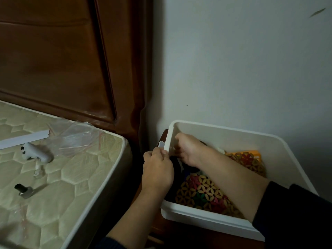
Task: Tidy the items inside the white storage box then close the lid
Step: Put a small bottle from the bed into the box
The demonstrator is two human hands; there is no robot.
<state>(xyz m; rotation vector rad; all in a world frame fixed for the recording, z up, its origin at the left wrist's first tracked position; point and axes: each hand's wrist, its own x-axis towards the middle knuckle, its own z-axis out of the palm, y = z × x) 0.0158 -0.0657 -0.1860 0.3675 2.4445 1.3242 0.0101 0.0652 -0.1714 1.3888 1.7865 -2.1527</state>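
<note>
The white box [233,141] sits open on a dark stand by the wall, right next to the bed [71,177]. The left hand [158,173] is clamped on the box's left rim. The right hand [188,150] is down inside, fingers curled on something I can't make out. Colourful woven mats [203,191] lie in the box.

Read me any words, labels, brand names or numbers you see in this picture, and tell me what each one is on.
None can be read.
White storage box: plain, no label showing.
Orange item inside the box: no readable print.
Small bottle on the mattress: too small and dim to tell.
</note>
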